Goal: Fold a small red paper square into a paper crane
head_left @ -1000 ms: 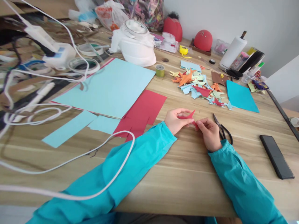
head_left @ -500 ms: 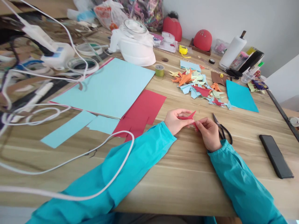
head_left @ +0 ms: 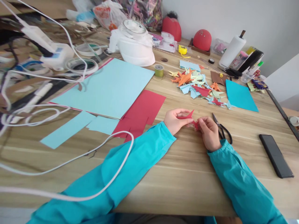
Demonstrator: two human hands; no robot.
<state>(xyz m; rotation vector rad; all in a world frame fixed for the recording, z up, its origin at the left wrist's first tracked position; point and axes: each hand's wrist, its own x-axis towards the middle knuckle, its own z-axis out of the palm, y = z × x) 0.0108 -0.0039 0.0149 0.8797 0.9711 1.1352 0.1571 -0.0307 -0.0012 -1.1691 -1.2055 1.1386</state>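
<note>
Both hands pinch a small folded red paper piece [head_left: 188, 116] just above the wooden table [head_left: 187, 174]. My left hand [head_left: 174, 120] grips its left part, fingers curled around it. My right hand [head_left: 209, 132] holds the right end between thumb and fingers. One pointed tip of the red paper sticks up between the hands. Both arms wear teal sleeves. Black scissors [head_left: 221, 129] lie directly to the right of my right hand.
A pile of folded paper shapes [head_left: 198, 85] lies behind the hands. Red sheet [head_left: 142, 112], light blue sheets [head_left: 109, 87] and a teal sheet [head_left: 240, 96] lie around. A black phone [head_left: 276, 155] lies right. White cables [head_left: 70, 161] cross the left side.
Almost nothing has changed. Both hands stay on the red paper piece, with only small finger shifts and a slight camera drift.
</note>
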